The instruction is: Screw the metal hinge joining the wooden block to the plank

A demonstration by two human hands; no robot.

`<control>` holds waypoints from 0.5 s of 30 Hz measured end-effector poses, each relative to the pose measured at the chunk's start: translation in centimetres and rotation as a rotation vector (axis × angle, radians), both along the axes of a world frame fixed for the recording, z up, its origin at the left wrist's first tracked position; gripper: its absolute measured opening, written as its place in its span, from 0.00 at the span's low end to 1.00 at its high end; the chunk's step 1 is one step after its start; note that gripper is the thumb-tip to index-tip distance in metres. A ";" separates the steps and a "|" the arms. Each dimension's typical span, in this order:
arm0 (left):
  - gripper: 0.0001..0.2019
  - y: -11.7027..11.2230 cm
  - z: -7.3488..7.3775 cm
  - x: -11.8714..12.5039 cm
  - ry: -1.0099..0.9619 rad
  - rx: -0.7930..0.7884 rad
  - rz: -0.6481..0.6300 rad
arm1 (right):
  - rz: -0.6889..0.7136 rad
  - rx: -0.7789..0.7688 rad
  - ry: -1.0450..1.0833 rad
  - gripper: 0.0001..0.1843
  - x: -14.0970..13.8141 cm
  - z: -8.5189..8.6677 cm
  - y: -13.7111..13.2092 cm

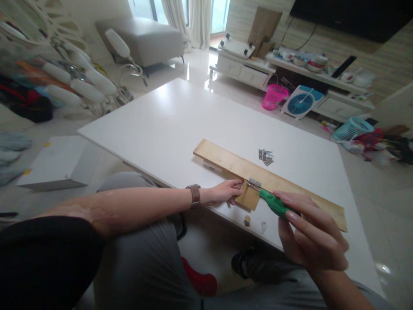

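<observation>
My right hand (312,228) is closed round the green handle of a screwdriver (274,203). The screwdriver's shaft reaches left to a metal hinge (254,182), which lies where a long wooden board (226,160) meets a small wooden block (250,199). My left hand (227,190), with a brown-strapped watch (195,196) on the wrist, grips the left edge of the small block. Whether the tip sits in a screw is too small to tell. Beyond the long board lies a small pile of hinges and screws (266,156).
Near the front edge of the white table (161,125) lie a small yellow-and-blue figure sticker (247,221) and a small pale item (263,227). A white box (61,159) stands on the floor at left. Across the room are a pink basket (274,97) and a blue fan (301,102).
</observation>
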State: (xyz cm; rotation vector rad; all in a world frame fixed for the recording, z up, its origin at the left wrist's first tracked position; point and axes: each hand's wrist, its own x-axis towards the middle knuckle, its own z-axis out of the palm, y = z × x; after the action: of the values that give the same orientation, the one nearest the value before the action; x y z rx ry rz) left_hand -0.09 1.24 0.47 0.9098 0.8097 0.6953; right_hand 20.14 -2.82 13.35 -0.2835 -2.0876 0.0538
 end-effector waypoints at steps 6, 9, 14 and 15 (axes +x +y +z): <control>0.23 0.0 0.2 -0.2 -0.022 -0.031 -0.023 | -0.031 -0.002 0.010 0.37 0.1 -0.3 0.0; 0.25 0.0 0.5 -0.2 -0.108 -0.095 -0.041 | -0.055 -0.007 0.030 0.32 0.3 -0.4 0.1; 0.23 0.1 0.5 -0.2 -0.238 -0.175 -0.045 | -0.076 0.037 -0.001 0.27 0.0 -0.1 0.2; 0.23 0.1 0.5 -0.2 -0.243 -0.178 -0.041 | -0.080 0.041 0.003 0.27 -0.2 0.1 0.1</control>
State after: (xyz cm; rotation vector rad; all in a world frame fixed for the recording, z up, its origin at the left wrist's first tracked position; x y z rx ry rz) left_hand -0.31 1.34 0.92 0.6646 0.6240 0.6712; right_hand 19.97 -2.68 13.43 -0.3417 -2.0702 -0.0371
